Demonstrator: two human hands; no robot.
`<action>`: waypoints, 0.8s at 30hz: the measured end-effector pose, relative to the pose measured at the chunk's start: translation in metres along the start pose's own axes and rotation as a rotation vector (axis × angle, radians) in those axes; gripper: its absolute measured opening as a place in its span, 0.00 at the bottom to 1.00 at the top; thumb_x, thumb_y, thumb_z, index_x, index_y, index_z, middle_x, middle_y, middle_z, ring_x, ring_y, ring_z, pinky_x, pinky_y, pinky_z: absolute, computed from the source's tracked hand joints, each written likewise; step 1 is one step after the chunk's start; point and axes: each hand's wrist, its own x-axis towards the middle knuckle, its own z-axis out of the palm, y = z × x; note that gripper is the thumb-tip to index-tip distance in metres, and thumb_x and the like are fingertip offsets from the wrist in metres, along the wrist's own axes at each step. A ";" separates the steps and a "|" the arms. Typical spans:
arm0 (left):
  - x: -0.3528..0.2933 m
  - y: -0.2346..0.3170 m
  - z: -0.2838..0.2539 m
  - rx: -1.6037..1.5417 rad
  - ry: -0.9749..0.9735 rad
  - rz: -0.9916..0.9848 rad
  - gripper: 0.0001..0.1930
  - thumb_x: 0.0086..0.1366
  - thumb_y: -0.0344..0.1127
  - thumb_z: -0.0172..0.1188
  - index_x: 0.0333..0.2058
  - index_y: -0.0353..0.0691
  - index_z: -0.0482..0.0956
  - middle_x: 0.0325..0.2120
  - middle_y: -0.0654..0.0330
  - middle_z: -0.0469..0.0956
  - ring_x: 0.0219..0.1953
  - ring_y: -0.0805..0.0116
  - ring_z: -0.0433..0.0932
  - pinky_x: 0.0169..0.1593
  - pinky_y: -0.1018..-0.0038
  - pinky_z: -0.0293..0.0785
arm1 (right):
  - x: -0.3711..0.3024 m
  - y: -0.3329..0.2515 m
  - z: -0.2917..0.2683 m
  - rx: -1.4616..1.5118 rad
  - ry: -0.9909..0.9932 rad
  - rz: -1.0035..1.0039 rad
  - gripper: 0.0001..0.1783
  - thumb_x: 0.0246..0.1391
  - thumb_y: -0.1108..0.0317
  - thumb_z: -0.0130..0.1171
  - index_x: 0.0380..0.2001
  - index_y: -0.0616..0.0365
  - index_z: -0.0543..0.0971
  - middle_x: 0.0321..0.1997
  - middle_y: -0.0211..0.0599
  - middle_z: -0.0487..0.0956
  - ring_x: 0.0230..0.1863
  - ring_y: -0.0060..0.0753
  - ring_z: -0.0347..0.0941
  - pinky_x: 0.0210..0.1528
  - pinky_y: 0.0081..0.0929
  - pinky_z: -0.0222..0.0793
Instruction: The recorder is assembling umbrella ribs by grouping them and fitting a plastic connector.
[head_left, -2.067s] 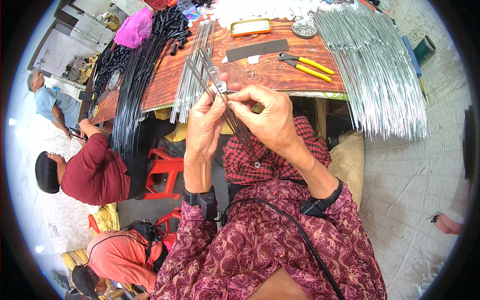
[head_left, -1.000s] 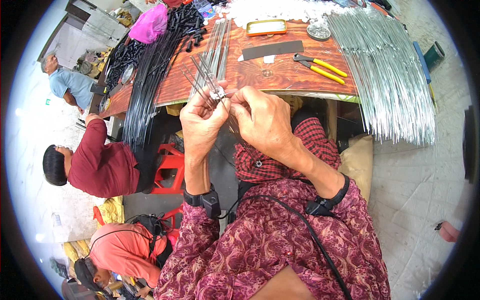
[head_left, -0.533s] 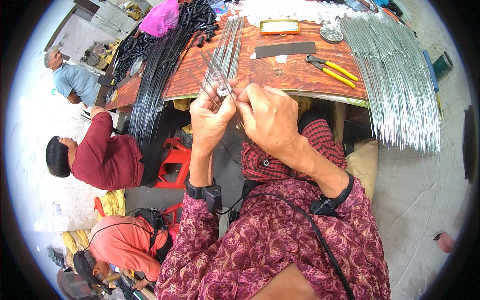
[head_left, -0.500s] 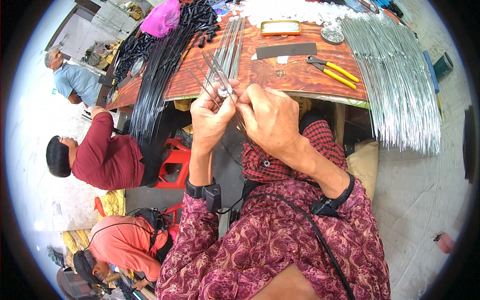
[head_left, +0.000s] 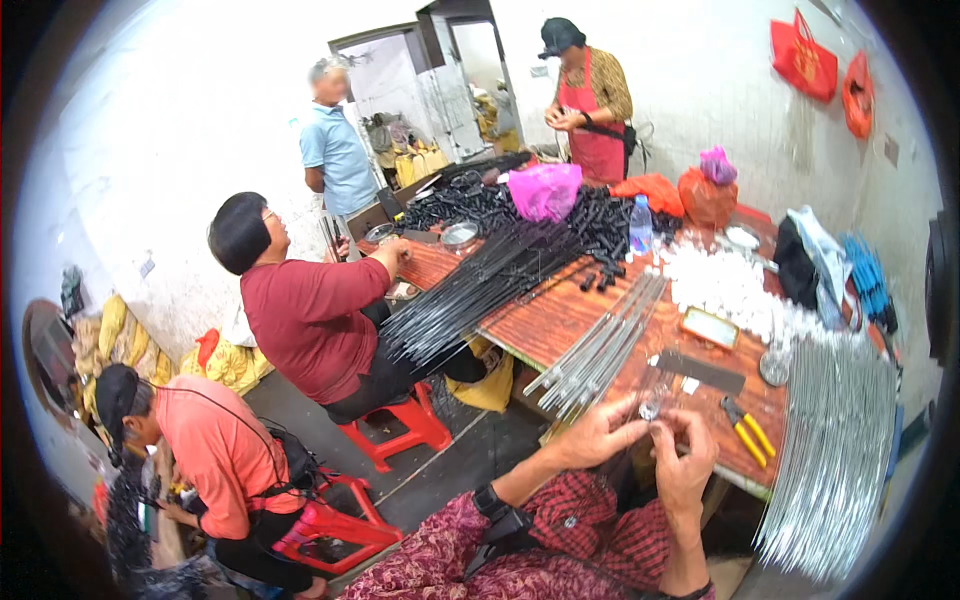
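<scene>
Over the front edge of the table my two hands come together around a small clear, shiny fitting. My left hand pinches it between thumb and fingers. My right hand is closed close against its right side, fingertips bent toward it. Thin rods by the fitting are too faint here to follow. Just beyond my left hand lies a loose row of thin metal rods with pale pieces on them. A dark flat strip lies beyond my hands, and yellow-handled pliers lie to their right.
A thick bundle of silver rods overhangs the table's right end. Black rods overhang it at left, before a co-worker in dark red. White pieces, a shallow tray and a bottle stand farther back. Other people are around.
The view has swung up and to the left, bringing in the room and a person in a red apron. My hands now appear lower and farther right, still together at the clear fitting.
</scene>
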 end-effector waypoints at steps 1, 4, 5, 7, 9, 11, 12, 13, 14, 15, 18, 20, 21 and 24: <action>-0.001 0.002 -0.001 0.025 -0.006 -0.007 0.21 0.68 0.32 0.50 0.58 0.32 0.63 0.47 0.61 0.71 0.48 0.75 0.67 0.52 0.77 0.65 | 0.001 0.002 -0.001 0.006 -0.010 -0.031 0.08 0.47 0.76 0.63 0.33 0.62 0.77 0.24 0.36 0.77 0.21 0.23 0.70 0.25 0.22 0.66; -0.001 0.007 -0.005 0.051 0.007 0.021 0.19 0.68 0.32 0.49 0.55 0.31 0.64 0.43 0.60 0.72 0.45 0.74 0.68 0.50 0.76 0.66 | 0.006 -0.001 0.000 0.099 -0.084 0.112 0.07 0.47 0.75 0.63 0.31 0.63 0.77 0.23 0.37 0.76 0.22 0.24 0.71 0.26 0.22 0.66; 0.002 0.006 -0.009 0.105 -0.019 0.001 0.18 0.68 0.32 0.49 0.54 0.31 0.65 0.43 0.59 0.72 0.45 0.74 0.69 0.50 0.76 0.66 | 0.009 -0.001 0.002 0.103 -0.076 0.106 0.07 0.47 0.75 0.63 0.31 0.64 0.77 0.23 0.37 0.76 0.22 0.24 0.72 0.25 0.22 0.66; 0.005 0.006 -0.009 0.155 -0.047 -0.019 0.17 0.68 0.31 0.49 0.53 0.31 0.65 0.43 0.59 0.72 0.44 0.74 0.69 0.49 0.76 0.66 | 0.012 -0.002 0.000 0.102 -0.067 0.103 0.07 0.47 0.74 0.63 0.30 0.64 0.77 0.23 0.37 0.76 0.22 0.25 0.72 0.25 0.22 0.66; 0.008 0.007 -0.007 0.200 0.037 0.097 0.15 0.68 0.32 0.49 0.51 0.31 0.66 0.40 0.59 0.73 0.42 0.75 0.70 0.47 0.76 0.67 | 0.018 -0.006 -0.003 0.085 -0.067 0.148 0.06 0.48 0.74 0.63 0.28 0.65 0.77 0.23 0.36 0.76 0.22 0.26 0.73 0.25 0.21 0.66; 0.008 0.005 -0.010 0.125 0.007 0.020 0.18 0.69 0.32 0.49 0.54 0.32 0.64 0.40 0.60 0.73 0.43 0.75 0.70 0.47 0.76 0.68 | 0.026 -0.012 -0.018 -0.010 -0.022 0.072 0.05 0.47 0.75 0.63 0.27 0.64 0.77 0.23 0.37 0.77 0.23 0.26 0.73 0.26 0.21 0.67; 0.008 0.002 -0.012 0.055 -0.015 -0.057 0.21 0.69 0.33 0.49 0.58 0.32 0.62 0.41 0.60 0.74 0.45 0.76 0.71 0.48 0.76 0.68 | 0.029 -0.018 -0.028 -0.102 0.016 -0.008 0.05 0.47 0.75 0.63 0.26 0.64 0.77 0.24 0.37 0.77 0.23 0.26 0.73 0.26 0.21 0.68; 0.008 -0.003 -0.015 0.020 -0.031 -0.072 0.21 0.69 0.33 0.48 0.58 0.33 0.61 0.41 0.61 0.74 0.45 0.75 0.71 0.50 0.76 0.68 | 0.031 -0.031 -0.040 -0.118 0.000 0.029 0.05 0.46 0.75 0.63 0.26 0.64 0.77 0.24 0.37 0.77 0.24 0.27 0.73 0.28 0.22 0.69; 0.007 -0.002 -0.014 -0.007 -0.016 -0.068 0.21 0.69 0.32 0.48 0.59 0.33 0.61 0.40 0.61 0.74 0.46 0.74 0.72 0.51 0.75 0.68 | 0.032 -0.053 -0.047 -0.035 0.022 0.037 0.03 0.46 0.77 0.62 0.25 0.63 0.77 0.23 0.35 0.77 0.23 0.28 0.73 0.33 0.24 0.71; 0.007 -0.002 -0.017 -0.021 -0.005 -0.063 0.21 0.69 0.32 0.48 0.59 0.33 0.61 0.40 0.61 0.74 0.46 0.74 0.72 0.51 0.75 0.68 | 0.037 -0.072 -0.056 -0.001 -0.015 -0.106 0.03 0.46 0.78 0.61 0.24 0.62 0.77 0.21 0.35 0.76 0.23 0.28 0.73 0.35 0.27 0.72; -0.003 0.003 -0.023 -0.021 0.060 -0.096 0.21 0.69 0.32 0.47 0.59 0.32 0.60 0.40 0.61 0.73 0.45 0.73 0.73 0.51 0.75 0.68 | 0.044 -0.126 -0.069 0.262 -0.032 -0.468 0.01 0.46 0.77 0.58 0.25 0.61 0.76 0.18 0.33 0.76 0.23 0.30 0.73 0.42 0.35 0.74; 0.003 0.006 -0.019 -0.043 0.035 -0.099 0.21 0.70 0.33 0.47 0.58 0.31 0.61 0.39 0.60 0.74 0.44 0.73 0.73 0.50 0.75 0.69 | 0.047 -0.147 -0.091 0.292 -0.079 -0.493 0.03 0.50 0.74 0.57 0.29 0.61 0.76 0.21 0.34 0.76 0.21 0.25 0.72 0.42 0.33 0.74; 0.004 0.007 -0.019 -0.015 0.023 -0.073 0.21 0.70 0.34 0.47 0.58 0.31 0.62 0.38 0.60 0.74 0.43 0.73 0.73 0.50 0.75 0.69 | 0.047 -0.157 -0.101 0.357 -0.141 -0.564 0.05 0.53 0.71 0.55 0.33 0.60 0.75 0.24 0.34 0.76 0.19 0.20 0.71 0.43 0.30 0.73; 0.006 0.007 -0.019 0.000 0.021 -0.051 0.20 0.69 0.34 0.47 0.56 0.31 0.64 0.37 0.60 0.74 0.43 0.73 0.73 0.49 0.74 0.69 | 0.017 -0.126 -0.145 0.419 -0.210 -0.623 0.08 0.56 0.68 0.53 0.37 0.60 0.74 0.27 0.34 0.77 0.17 0.16 0.70 0.44 0.27 0.72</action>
